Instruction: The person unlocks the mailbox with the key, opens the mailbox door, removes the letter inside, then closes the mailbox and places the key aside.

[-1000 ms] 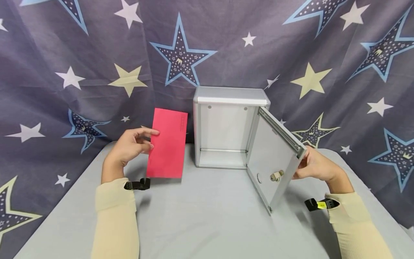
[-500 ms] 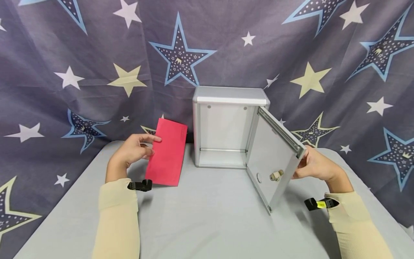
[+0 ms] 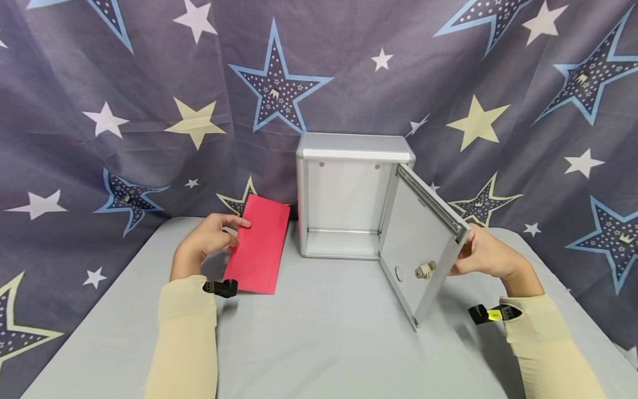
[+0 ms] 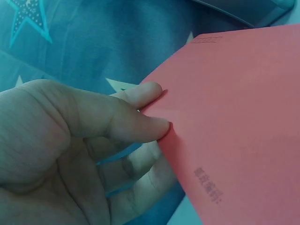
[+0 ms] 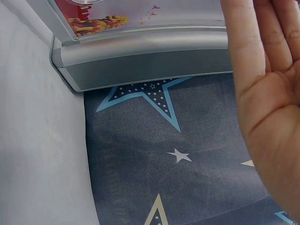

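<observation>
In the head view, my left hand (image 3: pixel 209 238) pinches a red envelope (image 3: pixel 259 244) by its left edge. The left wrist view shows thumb and fingertips on the envelope's edge (image 4: pixel 234 103), with small printed characters on the paper. The envelope leans tilted, left of a silver metal mailbox (image 3: pixel 356 145). The mailbox's door (image 3: pixel 413 238) is swung wide toward the front right, with a lock (image 3: pixel 426 270) on its inner face. My right hand (image 3: pixel 490 257) is at the door's free edge, its fingertips hidden behind it. In the right wrist view, the right hand's (image 5: pixel 272 84) fingertips lie outside the frame.
A grey cloth (image 3: pixel 319 332) covers the table. Behind stands a dark curtain (image 3: pixel 339 44) with stars. The opened door reaches out over the table's right half. The door's outer side carries a colourful printed picture (image 5: pixel 154 16).
My left hand has lowered the red envelope and moved slightly right, and the envelope has tilted more. The right hand and the mailbox door stay where they were.
</observation>
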The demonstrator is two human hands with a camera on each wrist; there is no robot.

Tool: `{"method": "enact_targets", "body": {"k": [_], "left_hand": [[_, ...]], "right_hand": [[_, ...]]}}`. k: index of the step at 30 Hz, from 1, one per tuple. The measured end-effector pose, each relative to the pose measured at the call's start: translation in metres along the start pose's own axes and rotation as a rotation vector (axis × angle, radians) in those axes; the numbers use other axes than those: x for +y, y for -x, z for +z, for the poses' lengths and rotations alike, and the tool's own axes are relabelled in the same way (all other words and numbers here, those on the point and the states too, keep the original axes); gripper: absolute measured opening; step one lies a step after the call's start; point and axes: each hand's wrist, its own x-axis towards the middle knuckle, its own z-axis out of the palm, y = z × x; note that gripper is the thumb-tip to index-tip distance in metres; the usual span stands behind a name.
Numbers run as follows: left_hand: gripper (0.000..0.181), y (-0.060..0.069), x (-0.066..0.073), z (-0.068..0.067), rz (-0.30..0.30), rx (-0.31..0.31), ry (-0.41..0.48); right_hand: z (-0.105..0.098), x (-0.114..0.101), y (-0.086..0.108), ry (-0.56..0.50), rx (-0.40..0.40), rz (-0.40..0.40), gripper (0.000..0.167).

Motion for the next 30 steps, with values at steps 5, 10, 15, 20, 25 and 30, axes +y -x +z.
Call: {"method": "enact_targets", "body": {"k": [5, 10, 15, 20, 25, 30], "left_hand": [[0.059, -0.002, -0.003, 0.002, -0.037, -0.032, 0.005], [0.061, -0.004, -0.006, 0.005, -0.045, -0.076, -0.011], [0.059, -0.005, -0.007, 0.008, -0.073, -0.093, -0.022], [0.058, -0.006, -0.01, 0.01, -0.082, -0.106, -0.038], [0.057, -0.008, -0.012, 0.013, -0.075, -0.122, -0.087], [0.058, -0.01, -0.015, 0.016, -0.091, -0.14, -0.142]], "right_hand": [[0.0, 0.001, 0.001, 0.015, 0.018, 0.006, 0.049], [0.0, 0.001, 0.002, 0.017, 0.031, 0.019, 0.048], [0.0, 0.001, 0.001, 0.019, 0.03, 0.025, 0.048], [0.0, 0.0, 0.001, 0.026, 0.027, 0.022, 0.048], [0.0, 0.0, 0.001, 0.02, 0.027, 0.019, 0.047], [0.0, 0.001, 0.001, 0.017, 0.041, 0.033, 0.047]]}}
